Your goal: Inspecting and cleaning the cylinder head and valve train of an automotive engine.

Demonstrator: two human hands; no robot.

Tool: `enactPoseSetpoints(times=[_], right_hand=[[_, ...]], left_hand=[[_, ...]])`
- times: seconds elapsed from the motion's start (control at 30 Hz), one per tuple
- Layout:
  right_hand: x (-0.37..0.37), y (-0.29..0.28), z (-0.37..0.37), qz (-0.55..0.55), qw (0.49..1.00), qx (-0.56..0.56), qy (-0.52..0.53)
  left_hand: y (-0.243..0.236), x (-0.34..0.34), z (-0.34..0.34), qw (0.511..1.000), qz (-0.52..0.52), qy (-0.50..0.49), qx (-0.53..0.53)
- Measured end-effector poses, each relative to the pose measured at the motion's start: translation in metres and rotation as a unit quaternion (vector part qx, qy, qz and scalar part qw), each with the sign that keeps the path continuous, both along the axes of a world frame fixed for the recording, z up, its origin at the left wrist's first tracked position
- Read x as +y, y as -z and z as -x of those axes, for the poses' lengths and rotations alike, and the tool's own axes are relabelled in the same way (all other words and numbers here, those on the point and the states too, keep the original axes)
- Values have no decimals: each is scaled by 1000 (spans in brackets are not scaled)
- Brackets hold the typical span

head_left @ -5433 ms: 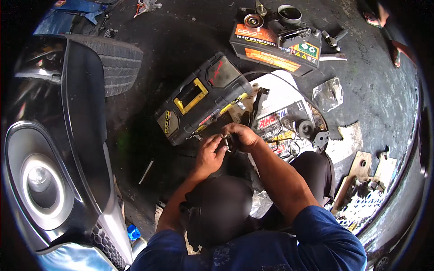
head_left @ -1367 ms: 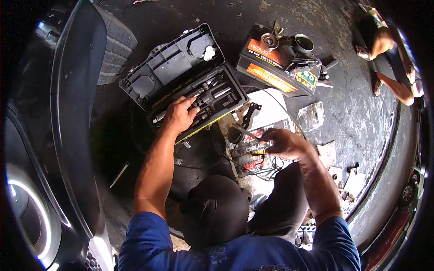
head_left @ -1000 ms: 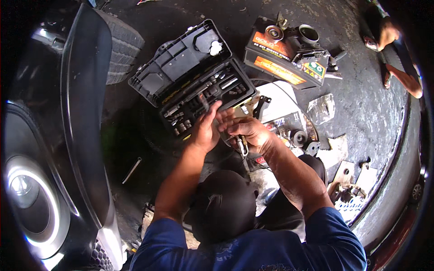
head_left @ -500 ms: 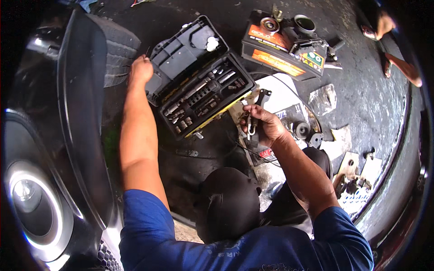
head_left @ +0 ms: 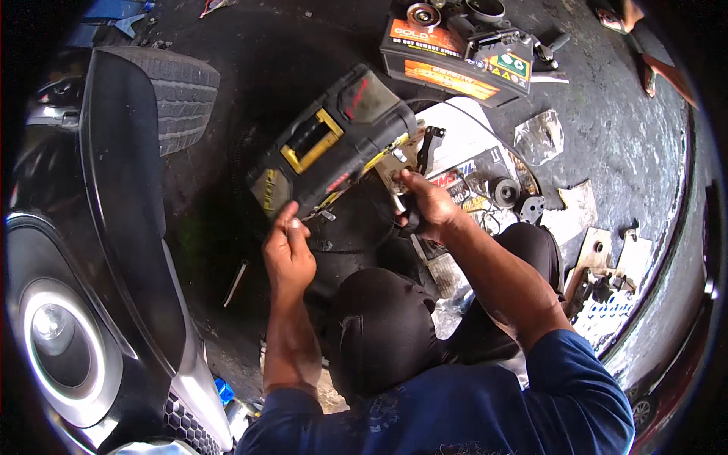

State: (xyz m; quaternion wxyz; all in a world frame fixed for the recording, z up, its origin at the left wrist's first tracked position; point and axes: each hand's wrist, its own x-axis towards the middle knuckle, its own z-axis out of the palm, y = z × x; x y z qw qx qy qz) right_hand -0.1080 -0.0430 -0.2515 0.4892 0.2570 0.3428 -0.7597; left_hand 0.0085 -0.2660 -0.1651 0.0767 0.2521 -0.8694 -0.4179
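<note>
Since the frame half a second back, your toolbox lid [head_left: 369, 98] has come down from standing wide open, and your left grip [head_left: 290, 254] has moved from the lid's far left side to the near left corner.

Left to right, now: dark car front [head_left: 125, 189] with round headlamp; tyre [head_left: 186, 98] behind it. Thin metal rod [head_left: 236, 283] lies on the floor. Your left grip has its index finger stretched out, spread from the bent others, its tip at the toolbox [head_left: 337, 158] corner; touch or near-touch, cannot tell. Toolbox sits slantwise on the floor in front of you, lid lowered, yellow handle folded flat.

Just right of the toolbox, a silvery metal piece [head_left: 399, 203] juts from your right grip [head_left: 432, 208], whose fingers are pressed together round it; the rest is hidden in your palm. Beyond it, a black bracket [head_left: 431, 144] on a white sheet [head_left: 455, 115]. Battery [head_left: 455, 83] stands further off, loose parts on top. Then a dark pulley wheel [head_left: 506, 192], a clear plastic bag [head_left: 540, 138], cardboard strips [head_left: 594, 250] with small parts, and another person's foot [head_left: 650, 80].
</note>
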Motion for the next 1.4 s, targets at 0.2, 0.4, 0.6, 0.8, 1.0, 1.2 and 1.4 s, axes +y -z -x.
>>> enactPoseSetpoints(times=[0.2,0.4,0.6,0.8,1.0,1.2,1.4], right_hand=[[-27,0,-29,9,1000,-7,2],[-14,1,-38,26,997,51,-55],[-5,19,-41,-9,902,416,-120],[-11,36,-36,-55,921,364,-127],[-19,44,-32,-35,930,346,-120],[-34,51,-29,-249,735,626,-76],[-53,81,-27,-313,684,656,-63]], left_hand=[[29,52,5,961,-259,87,44],[46,59,17,979,-204,14,-13],[37,51,24,900,-409,-118,-97],[31,42,24,876,-455,-126,-103],[43,37,1,920,-346,-40,-178],[24,-12,63,997,58,19,-38],[68,-11,91,967,72,116,-214]])
